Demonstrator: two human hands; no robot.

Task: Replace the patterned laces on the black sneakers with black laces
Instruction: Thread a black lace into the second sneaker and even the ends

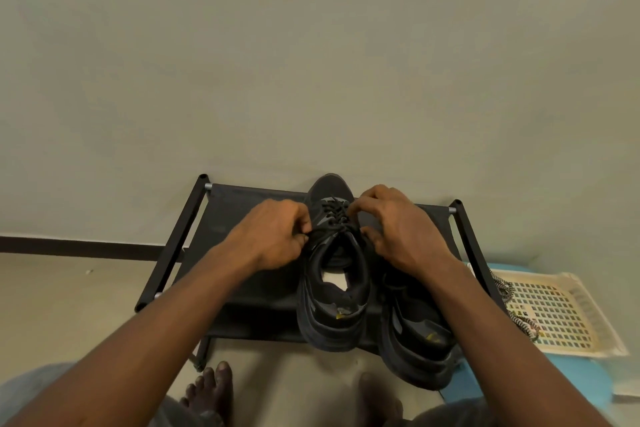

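Your left hand (277, 236) pinches the thin black lace (334, 215) of the chunky black sneaker (332, 288); your right hand (398, 229) curls its fingertips onto it; the toe meets the far edge of the black fabric rack (242, 218), which has open room leftward.

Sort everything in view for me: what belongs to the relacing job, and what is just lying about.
Job: left hand, right hand, black lace they work on, sneaker being laced, second sneaker, patterned laces at the cream tray edge.

Lying about: black rack under the sneakers, the cream tray, blue surface beneath it.
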